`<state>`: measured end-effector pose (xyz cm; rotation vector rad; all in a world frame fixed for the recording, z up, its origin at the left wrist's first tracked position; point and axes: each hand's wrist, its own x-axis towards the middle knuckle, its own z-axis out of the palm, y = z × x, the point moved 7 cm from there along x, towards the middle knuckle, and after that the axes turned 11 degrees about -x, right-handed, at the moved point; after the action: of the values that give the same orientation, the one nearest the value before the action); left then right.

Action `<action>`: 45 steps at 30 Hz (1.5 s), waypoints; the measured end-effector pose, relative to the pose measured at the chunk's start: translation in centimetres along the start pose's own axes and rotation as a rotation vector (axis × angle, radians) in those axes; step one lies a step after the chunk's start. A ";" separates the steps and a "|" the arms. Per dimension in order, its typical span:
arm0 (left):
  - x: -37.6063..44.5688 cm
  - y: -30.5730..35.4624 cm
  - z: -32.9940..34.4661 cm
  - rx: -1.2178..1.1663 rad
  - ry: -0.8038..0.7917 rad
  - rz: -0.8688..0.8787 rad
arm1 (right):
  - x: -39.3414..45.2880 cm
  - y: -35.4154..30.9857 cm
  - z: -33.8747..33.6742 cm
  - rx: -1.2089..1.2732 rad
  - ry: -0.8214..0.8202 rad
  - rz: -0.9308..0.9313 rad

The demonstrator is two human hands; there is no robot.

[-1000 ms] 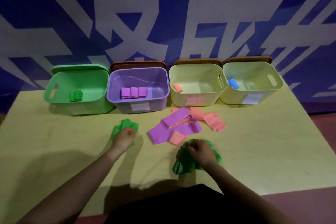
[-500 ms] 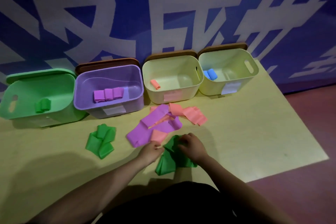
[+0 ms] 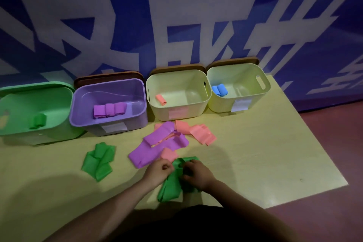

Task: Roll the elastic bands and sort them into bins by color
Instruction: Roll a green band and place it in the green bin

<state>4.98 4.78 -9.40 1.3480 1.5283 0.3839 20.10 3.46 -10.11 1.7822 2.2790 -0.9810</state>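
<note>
Rolling has yet to begin: past the green bin [image 3: 49, 104], which holds one roll, and a loose green band [image 3: 98, 161] beside it, the left hand [image 3: 159, 170] and right hand [image 3: 196, 172] both pinch a crumpled green band [image 3: 170, 186] on the table [image 3: 255, 153]. Next, this band likely needs flattening, then rolling from one end.

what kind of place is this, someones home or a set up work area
Most likely a staged sorting station, not a home. A row of labelled bins, such as the purple bin, stands on a pale table against a blue wall with large white characters. The floor beyond is plain red.
</note>
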 end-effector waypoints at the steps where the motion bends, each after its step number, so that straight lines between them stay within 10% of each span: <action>1: -0.3 0.8 -0.6 -0.032 0.032 0.033 | -0.1 -0.3 -0.6 0.047 0.029 -0.022; 10: -3.5 10.7 -5.8 -0.555 0.140 0.171 | -1.9 -4.4 -10.8 0.715 0.353 -0.077; 20: -6.2 16.9 -6.8 -0.984 0.044 0.237 | -6.3 -7.1 -18.3 0.927 0.514 -0.232; 45: -5.7 20.9 -13.3 -1.542 0.257 0.363 | -8.1 -2.4 -13.1 0.837 0.162 -0.050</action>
<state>4.65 11.46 15.18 0.2780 0.6800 1.5876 24.61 3.28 4.82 2.1149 2.1553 -2.0948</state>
